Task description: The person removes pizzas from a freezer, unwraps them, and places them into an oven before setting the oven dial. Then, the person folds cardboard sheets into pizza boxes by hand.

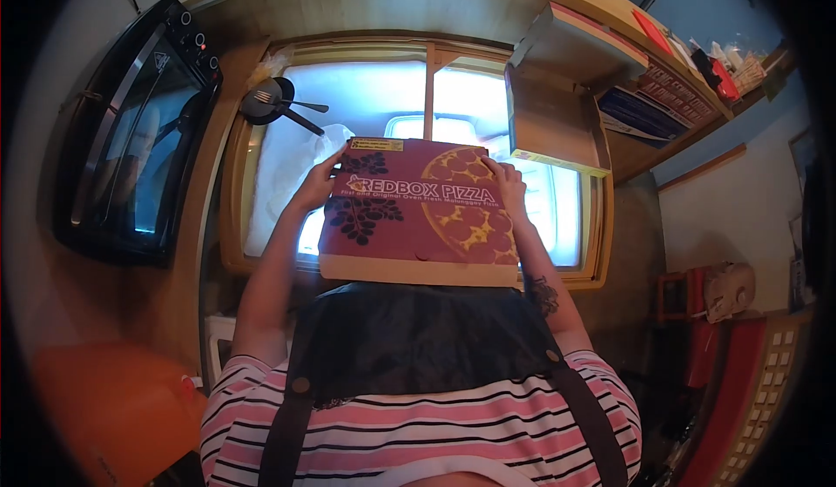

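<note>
A closed red pizza box (418,217) printed "REDBOX PIZZA" is held level in front of my apron, between both hands. My left hand (320,184) grips its far left corner, fingers curled over the edge. On the far right corner, my right hand (507,182) holds the box the same way, fingers bent over its top edge. Beneath the box lies a brightly lit glass-topped freezer (348,82), partly hidden by it. An open, empty-looking cardboard box (557,113) stands beyond my right hand.
A black oven (144,130) stands at the left. A dark pan with a fork (266,101) rests at the freezer's far left corner. A wooden counter (366,8) runs behind, with bags and signs at the right. Something orange (113,409) is at the lower left.
</note>
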Available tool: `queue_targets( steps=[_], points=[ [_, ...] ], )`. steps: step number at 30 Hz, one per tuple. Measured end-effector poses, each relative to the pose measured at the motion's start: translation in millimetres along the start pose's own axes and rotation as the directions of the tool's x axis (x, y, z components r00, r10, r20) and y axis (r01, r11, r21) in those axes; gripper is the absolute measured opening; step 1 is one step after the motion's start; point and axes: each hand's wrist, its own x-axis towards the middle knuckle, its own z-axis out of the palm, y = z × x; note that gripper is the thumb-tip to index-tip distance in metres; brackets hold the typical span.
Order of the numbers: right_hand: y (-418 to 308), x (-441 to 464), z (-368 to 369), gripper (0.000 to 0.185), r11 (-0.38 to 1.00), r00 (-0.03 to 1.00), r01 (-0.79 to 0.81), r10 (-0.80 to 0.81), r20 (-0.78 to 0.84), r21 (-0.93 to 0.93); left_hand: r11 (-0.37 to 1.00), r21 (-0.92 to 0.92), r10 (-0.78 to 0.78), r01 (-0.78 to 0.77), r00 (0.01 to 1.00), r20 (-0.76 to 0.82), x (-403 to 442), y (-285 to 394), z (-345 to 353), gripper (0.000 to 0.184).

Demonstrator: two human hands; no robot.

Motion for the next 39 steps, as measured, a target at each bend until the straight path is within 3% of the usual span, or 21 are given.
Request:
queue_targets(
  steps=[1, 2, 3, 4, 5, 6, 7, 8, 10, 12, 14, 15, 17, 20, 21, 22, 25, 31, 34, 37, 39],
  points=[
    [-6, -1, -18, 0.057, 0.989, 0.993, -0.02, 0.003, 0.116, 0.15, 0.996, -0.018, -0.092, 0.093, 0.994, 0.056, -12, 10, -3, 0.052],
    [-5, -3, -30, 0.057, 0.988, 0.993, -0.014, -0.005, 0.118, 0.155, 0.982, -0.032, -0.181, 0.186, 0.977, 0.113, -25, 21, -6, 0.05],
    [-2, -5, -39, 0.058, 0.97, 0.961, -0.069, 0.001, 0.277, 0.234, 0.955, -0.178, -0.21, 0.237, 0.965, 0.156, -41, 48, 4, 0.052],
    [3, -7, -45, 0.059, 0.944, 0.904, -0.136, -0.005, 0.428, 0.3, 0.955, -0.178, -0.211, 0.236, 0.966, 0.15, -53, 62, 10, 0.052],
    [10, -12, -51, 0.059, 0.944, 0.902, -0.135, -0.009, 0.432, 0.302, 0.909, -0.309, -0.241, 0.279, 0.958, 0.156, -64, 72, 17, 0.053],
    [14, -16, -59, 0.06, 0.75, 0.868, -0.296, -0.047, 0.495, 0.591, 0.843, -0.434, -0.27, 0.318, 0.948, 0.17, -72, 80, 23, 0.053],
    [15, -20, -64, 0.062, 0.449, 0.837, -0.442, -0.106, 0.537, 0.777, 0.87, -0.376, -0.283, 0.32, 0.947, 0.151, -76, 84, 26, 0.052],
    [12, -24, -66, 0.062, 0.451, 0.834, -0.445, -0.106, 0.541, 0.774, 0.867, -0.381, -0.284, 0.321, 0.947, 0.151, -76, 85, 27, 0.052],
    [-16, -27, -75, 0.074, 0.289, 0.825, -0.545, 0.018, 0.565, 0.787, 0.895, -0.282, -0.278, 0.346, 0.926, 0.255, -72, 87, 31, 0.046],
    [-27, -20, -62, 0.071, 0.306, 0.816, -0.569, 0.097, 0.569, 0.763, 0.9, -0.303, -0.242, 0.314, 0.937, 0.253, -66, 72, 33, 0.042],
    [-21, -12, -35, 0.065, 0.601, 0.925, -0.334, 0.06, 0.375, 0.726, 0.905, -0.317, -0.206, 0.283, 0.945, 0.255, -56, 53, 35, 0.039],
    [-21, -6, -25, 0.065, 0.6, 0.925, -0.336, 0.066, 0.374, 0.726, 0.939, -0.249, -0.201, 0.238, 0.966, 0.164, -51, 43, 35, 0.04],
    [-21, 1, -8, 0.059, 0.842, 0.987, -0.119, 0.043, 0.153, 0.526, 0.964, -0.173, -0.193, 0.204, 0.978, 0.076, -47, 29, 35, 0.042],
    [-19, -4, 11, 0.054, 0.926, 0.993, -0.104, 0.073, 0.098, 0.362, 0.995, 0.015, -0.099, 0.099, 0.995, -0.023, -40, 11, 35, 0.042],
    [-21, -6, 11, 0.055, 0.923, 0.994, -0.099, 0.077, 0.075, 0.371, 0.946, 0.319, 0.003, 0.053, 0.985, -0.172, -41, 5, 37, 0.04],
    [-22, -8, 11, 0.055, 0.923, 0.994, -0.103, 0.079, 0.078, 0.37, 0.802, 0.595, 0.143, 0.055, 0.95, -0.279, -43, -2, 37, 0.039],
    [-26, -11, 12, 0.054, 0.911, 0.986, -0.157, 0.123, 0.111, 0.381, 0.71, 0.696, 0.092, 0.102, 0.967, -0.236, -44, -9, 34, 0.043],
    [-40, -6, 5, 0.056, 0.948, 0.987, -0.159, 0.151, 0.05, 0.275, 0.767, 0.594, -0.03, 0.243, 0.938, -0.345, -43, -11, 45, 0.05],
    [-45, -1, 3, 0.057, 0.943, 0.981, -0.196, 0.189, 0.052, 0.271, 0.864, 0.474, 0.012, 0.169, 0.935, -0.355, -42, -25, 45, 0.053],
    [-46, -7, 11, 0.058, 0.858, 0.969, -0.241, 0.239, 0.062, 0.455, 0.916, 0.378, 0.023, 0.135, 0.922, -0.386, -42, -37, 47, 0.054],
    [-47, -24, 17, 0.058, 0.949, 0.987, -0.125, 0.149, -0.065, 0.288, 0.914, 0.377, 0.0, 0.152, 0.928, -0.373, -42, -37, 46, 0.054]
  ],
)
